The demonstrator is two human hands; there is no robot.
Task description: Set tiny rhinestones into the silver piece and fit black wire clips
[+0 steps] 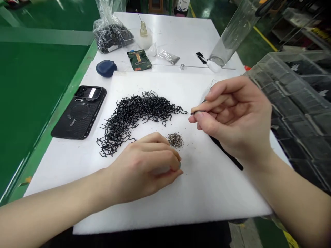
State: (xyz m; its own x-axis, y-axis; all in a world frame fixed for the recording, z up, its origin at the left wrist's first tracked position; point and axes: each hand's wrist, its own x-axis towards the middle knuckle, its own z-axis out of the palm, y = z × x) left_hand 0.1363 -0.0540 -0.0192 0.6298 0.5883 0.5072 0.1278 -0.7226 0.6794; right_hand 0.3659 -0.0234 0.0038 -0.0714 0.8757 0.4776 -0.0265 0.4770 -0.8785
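My right hand (232, 113) is raised over the board's right side, thumb and forefinger pinching a small thin black piece (192, 113), mostly covered by the fingertips. My left hand (147, 162) rests low over the white board, fingers curled against the thumb; a bit of greyish-green shows between them, too hidden to name. Just beyond its fingertips lies a little heap of tiny shiny metal bits (175, 140). Behind both hands, a curved pile of bent black wire pieces (139, 110) spreads over the board. Under my right hand passes a slim black stick-like tool (227, 153).
A black phone (80, 113) and a dark blue case (106, 68) lie at left. Farther back are a bag of black pieces (110, 34), a green packet (139, 60), a thin rod (207, 66) and a clear cylinder (230, 38). Clear-fronted drawers (292, 96) stand at right.
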